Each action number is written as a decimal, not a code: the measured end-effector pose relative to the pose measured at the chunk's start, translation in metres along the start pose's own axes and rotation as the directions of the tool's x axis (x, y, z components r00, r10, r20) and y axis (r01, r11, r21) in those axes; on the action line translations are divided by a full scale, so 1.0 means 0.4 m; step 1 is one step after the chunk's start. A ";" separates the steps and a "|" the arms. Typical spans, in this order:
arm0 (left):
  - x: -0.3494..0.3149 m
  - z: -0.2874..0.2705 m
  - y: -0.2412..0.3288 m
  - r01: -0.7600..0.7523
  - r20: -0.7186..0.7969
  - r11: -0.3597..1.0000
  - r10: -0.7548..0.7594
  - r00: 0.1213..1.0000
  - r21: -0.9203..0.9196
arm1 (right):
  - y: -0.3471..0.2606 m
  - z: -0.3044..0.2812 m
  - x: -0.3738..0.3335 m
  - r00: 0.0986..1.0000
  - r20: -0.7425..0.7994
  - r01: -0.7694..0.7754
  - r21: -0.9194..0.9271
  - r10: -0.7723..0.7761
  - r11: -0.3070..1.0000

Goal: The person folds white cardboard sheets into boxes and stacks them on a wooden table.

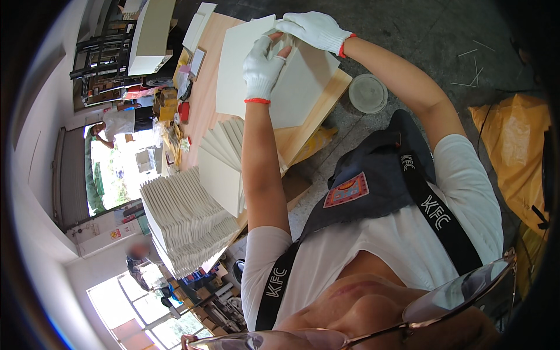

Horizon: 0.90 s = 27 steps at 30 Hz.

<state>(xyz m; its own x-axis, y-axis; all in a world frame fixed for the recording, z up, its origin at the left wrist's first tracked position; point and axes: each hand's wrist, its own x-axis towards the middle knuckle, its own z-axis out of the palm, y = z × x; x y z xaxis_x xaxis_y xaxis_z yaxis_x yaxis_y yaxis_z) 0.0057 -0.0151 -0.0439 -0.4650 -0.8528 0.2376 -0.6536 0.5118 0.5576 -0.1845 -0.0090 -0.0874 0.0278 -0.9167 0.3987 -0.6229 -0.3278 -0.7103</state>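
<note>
We're live at twelve o'clock, where both gloved hands meet over the white boards [306,87] lying on the tabletop [204,84]; one folded piece or two, we can't tell. Our left hand [264,69] has its thumb standing off from the fingers, bare tips showing, but whether that grip is closed on a board we can't tell. Our right hand [315,32] comes in at the far edge, fingers stretched out together, its thumb hidden, so we can't call that grip either. Round at nine o'clock, a fan of boards [219,178] leans by the left forearm; at eight, we've got a tall stack [186,219]. A round tub [368,93] sits between one and two on the floor [420,35], and there's a yellow bag [513,154] at three.
</note>
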 end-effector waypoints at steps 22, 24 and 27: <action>0.002 0.006 0.010 -0.110 -0.053 0.981 0.120 0.991 0.161 | 0.006 -0.002 -0.007 1.000 -0.030 -0.001 -0.022 0.000 1.000; -0.004 0.012 0.016 -0.130 -0.146 0.978 0.154 0.977 0.162 | -0.002 -0.014 -0.012 0.998 -0.060 0.027 -0.037 -0.029 0.999; -0.015 0.008 0.034 -0.078 -0.229 0.985 0.112 0.967 0.152 | -0.022 -0.072 -0.012 0.991 0.091 -0.068 -0.324 0.102 0.944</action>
<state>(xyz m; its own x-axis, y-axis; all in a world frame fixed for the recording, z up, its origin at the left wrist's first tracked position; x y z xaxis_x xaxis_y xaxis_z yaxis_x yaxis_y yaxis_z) -0.0023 -0.0025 -0.0403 -0.3862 -0.7912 0.4742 -0.6983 0.5867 0.4101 -0.2018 0.0047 -0.0662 0.0353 -0.9624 0.2692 -0.8429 -0.1734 -0.5094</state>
